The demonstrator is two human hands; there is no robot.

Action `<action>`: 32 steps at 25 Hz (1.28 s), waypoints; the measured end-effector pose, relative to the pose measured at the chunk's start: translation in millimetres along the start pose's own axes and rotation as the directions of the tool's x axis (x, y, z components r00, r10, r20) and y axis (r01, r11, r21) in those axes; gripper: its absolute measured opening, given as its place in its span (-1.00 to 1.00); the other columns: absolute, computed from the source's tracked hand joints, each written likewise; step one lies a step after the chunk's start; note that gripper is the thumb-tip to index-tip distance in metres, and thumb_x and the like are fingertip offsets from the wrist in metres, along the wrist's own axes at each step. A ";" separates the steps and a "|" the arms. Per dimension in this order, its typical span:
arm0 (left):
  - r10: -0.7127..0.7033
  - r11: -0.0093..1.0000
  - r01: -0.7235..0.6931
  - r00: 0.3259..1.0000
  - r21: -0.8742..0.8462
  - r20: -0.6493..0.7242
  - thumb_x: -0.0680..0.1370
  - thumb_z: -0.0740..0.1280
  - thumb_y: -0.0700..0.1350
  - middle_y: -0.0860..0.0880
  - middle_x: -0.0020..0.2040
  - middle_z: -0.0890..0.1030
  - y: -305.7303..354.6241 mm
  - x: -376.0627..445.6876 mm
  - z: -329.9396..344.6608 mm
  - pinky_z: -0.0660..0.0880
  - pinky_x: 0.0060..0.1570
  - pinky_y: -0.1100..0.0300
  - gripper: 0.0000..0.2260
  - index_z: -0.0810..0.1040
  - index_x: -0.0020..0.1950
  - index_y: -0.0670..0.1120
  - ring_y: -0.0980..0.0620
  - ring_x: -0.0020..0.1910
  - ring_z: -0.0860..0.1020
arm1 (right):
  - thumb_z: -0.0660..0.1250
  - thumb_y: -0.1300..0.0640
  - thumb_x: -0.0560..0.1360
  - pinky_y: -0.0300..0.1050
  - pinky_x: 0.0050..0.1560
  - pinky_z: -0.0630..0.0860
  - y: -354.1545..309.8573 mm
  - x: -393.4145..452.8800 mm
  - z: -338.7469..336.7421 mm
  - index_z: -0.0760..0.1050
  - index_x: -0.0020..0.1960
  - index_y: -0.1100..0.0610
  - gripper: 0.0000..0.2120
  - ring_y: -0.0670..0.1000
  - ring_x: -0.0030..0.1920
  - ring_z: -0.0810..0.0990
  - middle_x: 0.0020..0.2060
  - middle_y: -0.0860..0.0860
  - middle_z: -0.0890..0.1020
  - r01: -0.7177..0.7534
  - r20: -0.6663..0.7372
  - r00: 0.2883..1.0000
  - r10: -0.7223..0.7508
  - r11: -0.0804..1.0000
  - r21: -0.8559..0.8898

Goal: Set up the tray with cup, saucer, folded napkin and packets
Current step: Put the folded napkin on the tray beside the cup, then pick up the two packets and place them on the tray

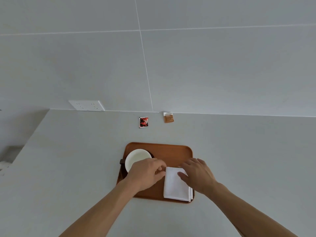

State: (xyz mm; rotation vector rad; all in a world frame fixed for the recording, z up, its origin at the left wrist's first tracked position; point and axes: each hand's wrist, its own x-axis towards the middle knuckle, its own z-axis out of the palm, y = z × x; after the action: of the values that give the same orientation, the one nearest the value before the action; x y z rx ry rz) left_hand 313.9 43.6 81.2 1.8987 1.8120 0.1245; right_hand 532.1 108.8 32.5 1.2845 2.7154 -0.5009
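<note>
Napkin [177, 184] lies under right hand [196, 175], left hand [147, 172] touching its edge

I am wearing nothing on my arms: both forearms are showing bare all the way to the near edge of the view, with no sleeve or cuff reaching into sight. My left hand [147, 173] and my right hand [198, 175] are going without gloves. I am wearing no ring, watch or band on any finger or wrist that is showing.
</note>
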 end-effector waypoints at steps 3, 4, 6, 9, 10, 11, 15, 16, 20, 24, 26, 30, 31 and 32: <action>-0.032 0.999 0.031 0.998 -0.007 -0.054 0.52 0.30 0.15 0.21 0.05 0.60 -44.2 13.3 -41.3 0.44 -0.07 0.20 -0.75 0.54 0.18 0.18 0.19 0.03 0.51 | 0.15 -0.12 0.58 -0.02 0.30 0.33 -4.3 32.3 -19.9 0.46 0.28 -0.08 -0.67 0.02 0.26 0.47 0.17 -0.08 0.60 -0.026 -0.019 1.000 0.025 0.999 -0.034; -0.058 0.998 0.058 0.997 -0.005 -0.051 0.51 0.31 0.15 0.20 0.07 0.59 -61.0 20.4 -53.7 0.44 -0.04 0.18 -0.74 0.54 0.18 0.18 0.18 0.05 0.50 | 0.15 -0.12 0.58 -0.02 0.29 0.34 -5.6 44.0 -26.6 0.46 0.28 -0.07 -0.67 0.02 0.26 0.48 0.18 -0.07 0.60 -0.039 -0.019 0.999 0.038 0.998 -0.047; -0.136 0.991 0.135 0.991 -0.024 -0.017 0.50 0.34 0.15 0.14 0.12 0.59 -95.5 38.3 -73.8 0.47 0.03 0.14 -0.71 0.54 0.21 0.14 0.13 0.08 0.51 | 0.15 -0.14 0.58 -0.02 0.27 0.37 -7.4 68.1 -38.0 0.46 0.29 -0.05 -0.65 0.02 0.25 0.49 0.19 -0.07 0.60 -0.072 -0.020 0.997 0.071 0.995 -0.063; -0.266 0.963 0.270 0.958 -0.023 0.104 0.50 0.37 0.14 0.07 0.21 0.56 -138.1 69.2 -92.4 0.46 0.13 0.09 -0.62 0.50 0.28 0.08 0.05 0.13 0.51 | 0.15 -0.16 0.58 0.00 0.20 0.42 -6.8 99.9 -51.4 0.43 0.34 -0.05 -0.61 0.03 0.22 0.51 0.21 -0.05 0.59 -0.120 -0.028 0.993 0.119 0.992 -0.042; -0.293 0.955 0.296 0.946 0.000 0.136 0.49 0.38 0.15 0.05 0.23 0.55 -148.6 79.8 -97.5 0.45 0.16 0.08 -0.60 0.49 0.29 0.07 0.02 0.16 0.51 | 0.15 -0.17 0.58 0.01 0.19 0.43 -5.7 110.2 -55.3 0.42 0.35 -0.05 -0.60 0.03 0.21 0.52 0.21 -0.04 0.59 -0.127 -0.018 0.992 0.126 0.991 -0.041; -0.309 0.951 0.308 0.938 0.029 0.156 0.49 0.38 0.15 0.03 0.26 0.55 -157.8 92.1 -102.7 0.45 0.18 0.07 -0.58 0.49 0.30 0.06 0.00 0.18 0.50 | 0.15 -0.16 0.58 0.02 0.18 0.43 -4.1 122.2 -58.4 0.42 0.35 -0.05 -0.60 0.03 0.22 0.52 0.22 -0.04 0.58 -0.133 -0.005 0.991 0.133 0.990 -0.045; -0.306 0.949 0.285 0.937 0.134 0.168 0.49 0.39 0.16 0.02 0.31 0.53 -171.0 139.2 -113.7 0.40 0.20 0.04 -0.53 0.45 0.35 0.06 -0.03 0.26 0.47 | 0.14 -0.10 0.60 0.03 0.20 0.44 2.7 170.8 -70.0 0.37 0.39 -0.03 -0.61 0.07 0.24 0.51 0.24 -0.01 0.56 -0.179 0.049 0.982 0.183 0.981 -0.075; -0.294 0.951 0.270 0.942 0.151 0.164 0.48 0.39 0.16 0.02 0.32 0.52 -172.3 151.8 -112.6 0.37 0.20 0.03 -0.52 0.44 0.36 0.07 -0.03 0.27 0.46 | 0.14 -0.09 0.60 0.04 0.18 0.45 5.5 183.7 -70.7 0.37 0.39 -0.02 -0.62 0.09 0.22 0.51 0.22 0.01 0.56 -0.191 0.050 0.979 0.195 0.978 -0.086; -0.258 0.955 0.224 0.952 0.196 0.167 0.48 0.39 0.16 0.00 0.35 0.50 -178.4 193.7 -100.9 0.31 0.20 0.00 -0.48 0.41 0.40 0.06 -0.06 0.31 0.42 | 0.17 -0.11 0.59 0.03 0.14 0.44 20.0 225.6 -70.5 0.35 0.41 -0.08 -0.60 0.11 0.21 0.49 0.22 0.01 0.53 -0.207 0.043 0.976 0.212 0.975 -0.085; -0.223 0.958 0.200 0.970 0.205 0.095 0.48 0.38 0.14 -0.08 0.26 0.50 -183.4 223.1 -81.7 0.35 0.10 0.00 -0.53 0.47 0.35 0.02 -0.11 0.26 0.43 | 0.14 -0.02 0.62 0.04 0.17 0.45 32.7 256.9 -54.6 0.23 0.47 -0.06 -0.57 0.12 0.26 0.46 0.36 0.02 0.43 -0.191 0.049 0.978 0.200 0.970 -0.153; -0.206 0.968 0.195 0.977 0.161 0.060 0.45 0.40 0.15 -0.07 0.21 0.47 -184.9 229.9 -68.8 0.35 0.08 0.02 -0.54 0.49 0.30 0.03 -0.10 0.24 0.43 | 0.14 0.03 0.62 0.02 0.12 0.45 37.1 267.5 -44.7 0.21 0.48 -0.03 -0.57 0.12 0.25 0.46 0.38 0.00 0.41 -0.174 0.022 0.983 0.183 0.962 -0.212; -0.190 0.979 0.195 0.979 0.064 -0.076 0.40 0.46 0.12 -0.03 0.14 0.47 -191.0 232.4 -53.3 0.39 0.07 0.03 -0.56 0.51 0.22 0.03 -0.07 0.18 0.43 | 0.15 0.02 0.61 0.02 0.10 0.42 38.3 275.1 -26.6 0.23 0.47 -0.01 -0.57 0.13 0.29 0.38 0.36 0.01 0.38 -0.167 -0.006 0.985 0.170 0.960 -0.224; -0.191 0.980 0.195 0.978 0.048 -0.085 0.40 0.47 0.11 -0.02 0.12 0.47 -191.5 232.6 -51.8 0.40 0.06 0.03 -0.58 0.52 0.20 0.03 -0.06 0.17 0.43 | 0.17 0.02 0.61 0.04 0.10 0.42 38.2 274.4 -23.4 0.24 0.47 0.00 -0.56 0.14 0.29 0.38 0.35 0.02 0.38 -0.176 -0.015 0.984 0.177 0.963 -0.203; -0.193 0.980 0.196 0.978 0.034 -0.084 0.40 0.46 0.10 -0.01 0.10 0.47 -191.2 233.0 -50.9 0.41 0.05 0.03 -0.61 0.52 0.18 0.03 -0.05 0.17 0.43 | 0.18 0.03 0.60 0.05 0.10 0.43 38.3 273.6 -21.6 0.25 0.46 0.00 -0.56 0.15 0.29 0.37 0.34 0.03 0.38 -0.191 -0.021 0.982 0.190 0.967 -0.170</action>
State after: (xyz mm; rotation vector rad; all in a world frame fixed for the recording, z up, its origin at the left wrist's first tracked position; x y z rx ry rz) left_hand 144.3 277.6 -18.4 1.7548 2.0581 0.0966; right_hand 387.3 339.7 -18.2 1.4785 2.5373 -0.2386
